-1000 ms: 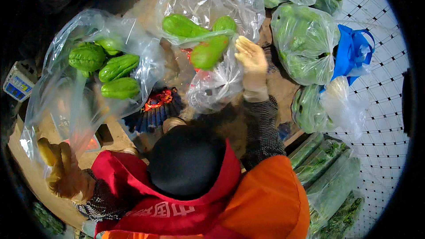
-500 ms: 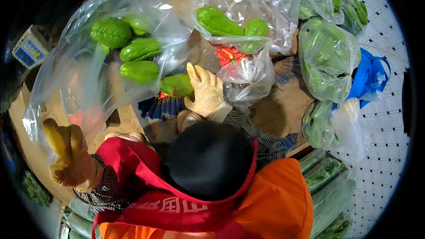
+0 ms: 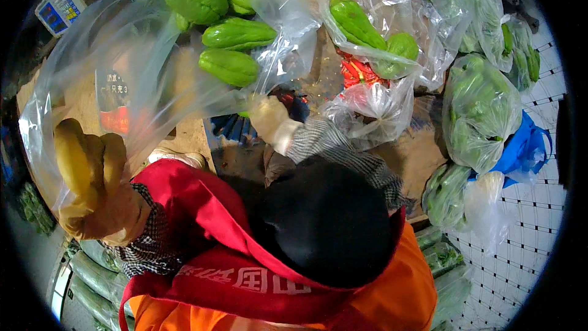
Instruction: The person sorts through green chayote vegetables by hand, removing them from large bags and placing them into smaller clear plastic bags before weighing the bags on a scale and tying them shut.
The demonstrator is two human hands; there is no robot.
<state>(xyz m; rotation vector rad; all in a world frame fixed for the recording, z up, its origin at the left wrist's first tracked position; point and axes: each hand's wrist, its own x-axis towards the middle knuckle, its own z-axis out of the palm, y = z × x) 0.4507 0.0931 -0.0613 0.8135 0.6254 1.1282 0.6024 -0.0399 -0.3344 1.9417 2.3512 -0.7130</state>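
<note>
My left hand (image 3: 95, 178), in a yellow glove, grips the edge of a large clear plastic bag (image 3: 131, 34) at lower left. Several green chayotes (image 3: 223, 67) lie toward that bag's upper end. Below them my right hand (image 3: 269, 116), in a pale glove, is closed on a chayote (image 3: 244, 114), of which only a small green patch shows. To the right, another clear bag (image 3: 429, 18) holds more chayotes (image 3: 355, 21), above red chillies (image 3: 355, 70) in plastic.
Bagged green vegetables (image 3: 478, 116) line the right beside a blue bag (image 3: 523, 150). A white scale (image 3: 61, 6) stands at upper left. My red-and-orange clothing and a black round shape (image 3: 324, 220) fill the lower middle. Long wrapped vegetables (image 3: 98, 279) lie at lower left.
My right hand has swung left from the right-hand bag, taking a chayote to the left bag. My left hand still grips that bag. The whole view has shifted.
</note>
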